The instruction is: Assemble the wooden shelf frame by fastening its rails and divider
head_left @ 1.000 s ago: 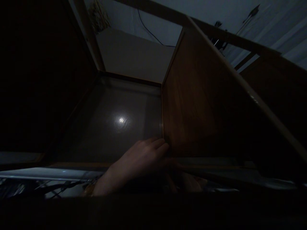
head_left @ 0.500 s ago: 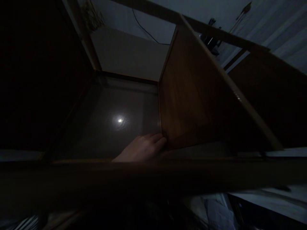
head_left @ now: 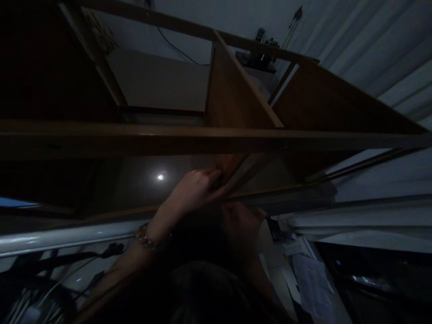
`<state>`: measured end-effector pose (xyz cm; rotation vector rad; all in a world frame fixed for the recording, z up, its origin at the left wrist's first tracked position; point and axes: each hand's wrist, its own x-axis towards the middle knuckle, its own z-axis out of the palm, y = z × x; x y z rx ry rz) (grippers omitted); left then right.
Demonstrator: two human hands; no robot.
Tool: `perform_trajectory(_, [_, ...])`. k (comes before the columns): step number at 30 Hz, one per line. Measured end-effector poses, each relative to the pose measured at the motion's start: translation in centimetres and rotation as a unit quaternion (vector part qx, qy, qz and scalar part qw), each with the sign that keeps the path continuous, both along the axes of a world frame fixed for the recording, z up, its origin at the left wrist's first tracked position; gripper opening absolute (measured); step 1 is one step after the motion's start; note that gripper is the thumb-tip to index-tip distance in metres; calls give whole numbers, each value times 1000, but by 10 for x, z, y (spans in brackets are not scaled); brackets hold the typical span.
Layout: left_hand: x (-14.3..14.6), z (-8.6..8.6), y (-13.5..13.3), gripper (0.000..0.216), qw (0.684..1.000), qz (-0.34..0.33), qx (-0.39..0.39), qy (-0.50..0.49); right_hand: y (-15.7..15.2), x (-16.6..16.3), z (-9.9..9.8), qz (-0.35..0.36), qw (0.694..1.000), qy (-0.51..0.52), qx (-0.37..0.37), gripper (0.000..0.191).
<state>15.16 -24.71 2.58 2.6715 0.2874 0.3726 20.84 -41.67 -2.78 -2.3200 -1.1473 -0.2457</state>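
Observation:
The scene is very dark. My left hand [head_left: 194,189], with a beaded bracelet [head_left: 146,239] on its wrist, reaches into a wooden shelf unit. Its fingers are curled together and pressed against the foot of the upright wooden divider [head_left: 229,99], where it meets the glossy shelf board [head_left: 128,180]. What the fingers hold, if anything, is hidden. My right hand [head_left: 241,225] is dimly seen just below, under the shelf's front edge, with its fingers lost in shadow. A horizontal wooden rail [head_left: 135,139] crosses the view above both hands.
A small light glints on the shelf board [head_left: 160,177]. Loose papers [head_left: 310,279] lie at the lower right, and cables [head_left: 101,252] at the lower left. Pale curtains [head_left: 371,40] hang at the upper right. A dark device [head_left: 259,56] sits behind the shelf.
The view has dropped back and tilted, so the wooden rail now sits above my hands. My left hand went from lying flat to curled at the divider's foot. My right hand came into view.

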Motion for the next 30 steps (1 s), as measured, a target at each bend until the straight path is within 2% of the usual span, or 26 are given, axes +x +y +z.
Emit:
perform_trajectory(5, [-3, 3, -5, 31, 1000, 14, -2, -10, -2, -3, 7, -34, 999, 5, -12, 33])
perform_trajectory(9, [-4, 3, -8, 32, 999, 7, 4, -38, -3, -2, 13, -34, 999, 31, -24, 31])
perform_trajectory(15, [-4, -2, -9, 33, 998, 12, 20, -54, -4, -3, 10, -31, 999, 12, -22, 25])
perform_trajectory(20, [-6, 0, -9, 33, 999, 2, 3, -42, -5, 4, 12, -10, 999, 43, -18, 29])
perform_trajectory(25, [-8, 7, -11, 27, 1000, -2, -13, -26, -6, 10, 19, -30, 999, 40, -21, 30])
perform_trajectory(30, [-9, 11, -13, 27, 1000, 7, -26, -14, -6, 19, 25, -49, 998, 44, -26, 45])
